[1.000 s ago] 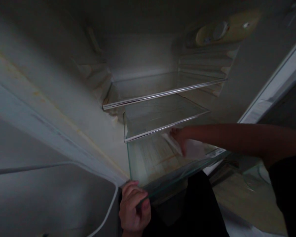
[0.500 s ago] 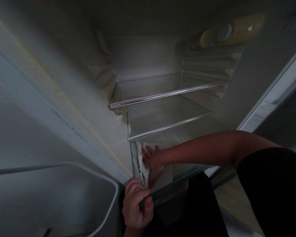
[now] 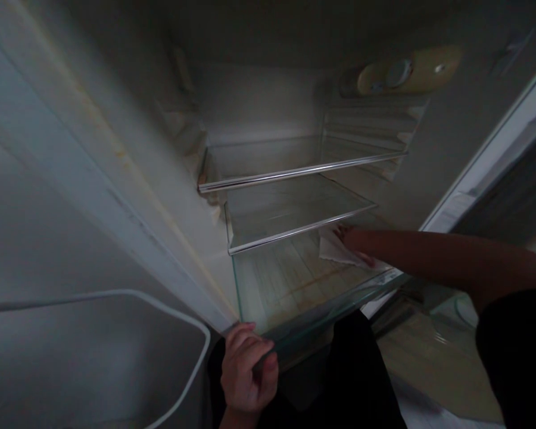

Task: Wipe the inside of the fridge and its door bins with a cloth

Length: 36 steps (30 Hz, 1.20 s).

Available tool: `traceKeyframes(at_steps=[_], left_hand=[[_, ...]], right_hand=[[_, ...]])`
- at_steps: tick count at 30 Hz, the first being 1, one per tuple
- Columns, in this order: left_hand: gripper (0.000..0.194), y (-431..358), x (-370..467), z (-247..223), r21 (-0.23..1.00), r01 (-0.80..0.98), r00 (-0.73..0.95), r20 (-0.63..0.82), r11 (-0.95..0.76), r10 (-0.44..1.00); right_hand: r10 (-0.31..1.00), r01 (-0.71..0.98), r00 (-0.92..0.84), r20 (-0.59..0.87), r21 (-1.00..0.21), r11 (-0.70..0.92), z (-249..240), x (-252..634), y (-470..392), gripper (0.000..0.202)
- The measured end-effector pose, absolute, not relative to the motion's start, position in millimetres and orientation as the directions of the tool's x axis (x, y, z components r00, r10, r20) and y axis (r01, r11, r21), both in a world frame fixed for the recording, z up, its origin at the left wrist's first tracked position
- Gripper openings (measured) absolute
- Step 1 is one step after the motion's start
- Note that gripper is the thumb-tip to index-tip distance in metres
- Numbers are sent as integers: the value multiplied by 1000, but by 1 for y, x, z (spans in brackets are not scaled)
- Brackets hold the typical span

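Note:
My left hand (image 3: 249,370) is closed around the front left corner of the lowest glass shelf (image 3: 268,280), fingers on top and thumb at the front edge. Toward the right end of that same shelf, my right hand (image 3: 355,244) presses a white cloth (image 3: 335,247) against the glass. Part of the cloth and the fingertips are hard to make out in the dim light. Brownish stains and streaks show on the bared part of the shelf, toward its front.
Two more glass shelves, an upper one (image 3: 304,171) and a middle one (image 3: 301,231), sit above inside the fridge. A yellowed light and dial housing (image 3: 422,68) is on the right wall. A pale cable or rail (image 3: 129,292) curves at the left. A clear drawer or bin (image 3: 442,351) lies lower right.
My right hand has slid with the cloth from the shelf's left side to its right side, uncovering the glass. My left hand stays at the corner. The view has shifted slightly.

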<state>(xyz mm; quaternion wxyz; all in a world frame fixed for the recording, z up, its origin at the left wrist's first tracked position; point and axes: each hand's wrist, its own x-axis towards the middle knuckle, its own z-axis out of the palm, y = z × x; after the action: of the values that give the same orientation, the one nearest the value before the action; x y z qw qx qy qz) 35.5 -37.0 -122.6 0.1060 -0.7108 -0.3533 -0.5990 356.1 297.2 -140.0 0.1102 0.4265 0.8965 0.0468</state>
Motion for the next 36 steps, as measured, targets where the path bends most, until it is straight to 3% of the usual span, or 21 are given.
traceKeyframes(at_steps=[2,4,6,8,11,14,17,21,23,25,28,33,36], left_hand=[[6,-37,36,-121,275,621,37,925,-734,379],[8,-37,37,-122,279,615,24,928,-738,371],[9,-37,38,-122,276,613,3,936,-740,352],[10,-36,38,-124,274,613,3,937,-741,348],[12,-36,38,-124,270,615,23,933,-740,360],[13,-37,38,-123,254,618,21,941,-744,338],[11,-37,39,-120,246,625,32,940,-740,340],[10,-36,40,-121,240,646,23,943,-725,333],[11,-36,39,-122,232,653,27,944,-721,329],[11,-35,38,-122,232,650,34,942,-724,333],[10,-35,38,-120,237,644,46,937,-727,346],[6,-35,39,-116,235,643,48,937,-729,345],[9,-35,40,-118,239,629,49,938,-740,344]], right_hand=[[798,780,-558,-228,183,598,-134,352,285,150],[696,697,-640,-326,136,704,-119,338,266,169],[438,459,-792,-425,58,886,-101,318,244,180],[152,173,-863,-482,0,985,-86,293,222,178],[-146,-137,-851,-504,-54,989,-79,252,191,164],[-320,-333,-806,-498,-65,941,-85,214,164,141],[-392,-524,-731,-559,90,847,-90,184,140,116],[-391,-685,-643,-658,266,679,-77,167,112,79],[-417,-710,-646,-639,301,637,-68,171,105,61],[-452,-695,-674,-584,296,655,-62,184,107,59],[-423,-551,-771,-476,168,817,-66,218,127,61],[-187,-135,-879,-438,-147,980,-82,297,176,86],[-82,25,-833,-547,-186,982,-80,338,200,116]])
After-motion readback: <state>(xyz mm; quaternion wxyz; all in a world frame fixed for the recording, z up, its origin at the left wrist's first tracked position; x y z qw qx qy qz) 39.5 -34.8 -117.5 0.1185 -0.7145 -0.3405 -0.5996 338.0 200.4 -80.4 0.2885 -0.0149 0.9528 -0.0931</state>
